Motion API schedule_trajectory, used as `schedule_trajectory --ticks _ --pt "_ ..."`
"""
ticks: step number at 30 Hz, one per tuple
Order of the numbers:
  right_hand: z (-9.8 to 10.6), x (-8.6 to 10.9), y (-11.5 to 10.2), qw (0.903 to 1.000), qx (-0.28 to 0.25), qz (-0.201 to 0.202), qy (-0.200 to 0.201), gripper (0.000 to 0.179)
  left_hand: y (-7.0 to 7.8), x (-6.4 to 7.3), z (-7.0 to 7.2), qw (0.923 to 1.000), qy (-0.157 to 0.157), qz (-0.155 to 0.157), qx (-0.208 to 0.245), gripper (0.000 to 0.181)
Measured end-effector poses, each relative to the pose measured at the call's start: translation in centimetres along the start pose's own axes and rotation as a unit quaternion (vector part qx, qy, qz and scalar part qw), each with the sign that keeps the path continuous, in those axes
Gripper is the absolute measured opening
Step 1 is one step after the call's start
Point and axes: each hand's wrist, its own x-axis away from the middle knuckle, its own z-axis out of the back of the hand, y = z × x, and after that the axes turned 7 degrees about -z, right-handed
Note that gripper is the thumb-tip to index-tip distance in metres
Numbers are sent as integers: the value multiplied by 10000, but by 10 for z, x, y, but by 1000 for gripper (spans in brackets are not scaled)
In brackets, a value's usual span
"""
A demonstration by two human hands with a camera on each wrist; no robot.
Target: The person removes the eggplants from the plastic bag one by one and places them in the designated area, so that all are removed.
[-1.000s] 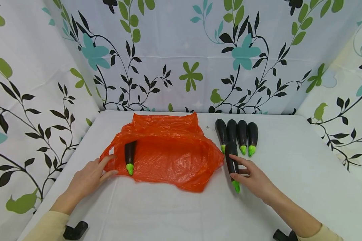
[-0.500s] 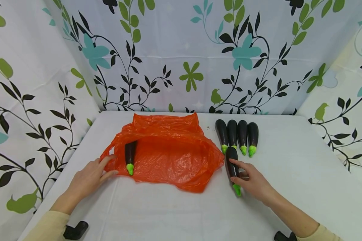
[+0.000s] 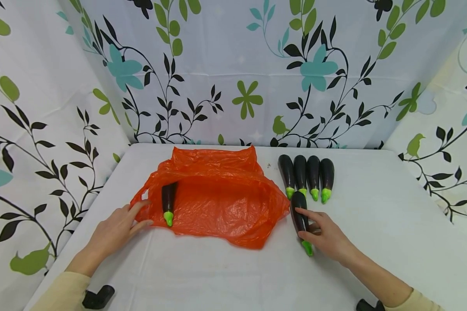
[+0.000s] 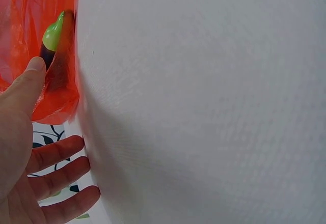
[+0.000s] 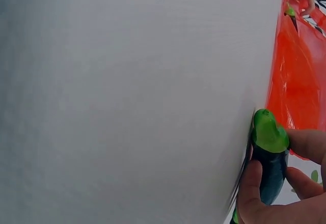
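In the head view my right hand (image 3: pixel 324 235) grips a dark toy-like eggplant (image 3: pixel 299 216) with a bright green stem, thumb on one side and fingers on the other. The right wrist view shows its green stem end (image 5: pixel 270 132) between thumb and fingers, close to the white table. My left hand (image 3: pixel 116 226) rests at the left edge of an orange plastic bag (image 3: pixel 225 211), its fingers fairly straight. One eggplant (image 3: pixel 168 203) lies in the bag's mouth, its upper end hidden by the plastic. In the left wrist view the thumb (image 4: pixel 25 84) touches the bag beside that eggplant.
Several more eggplants (image 3: pixel 313 177) lie in a row at the back right of the white table (image 3: pixel 202 276), right of the bag. A patterned curtain (image 3: pixel 218 65) stands behind and on both sides. Black devices (image 3: pixel 98 297) sit at both wrists.
My right hand has drawn the gripped eggplant slightly toward me, away from the row; its upper end no longer overlaps the row as much. The left hand and bag stay put.
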Motion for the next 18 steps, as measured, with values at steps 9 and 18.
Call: schedule_trajectory --ticks 9,18 --pt "12 1 -7 9995 148 180 222 57 1 0 1 9999 93 -22 -36 57" --pt "22 -3 -18 9983 121 425 375 60 1 0 0 10000 3 -14 -12 58"
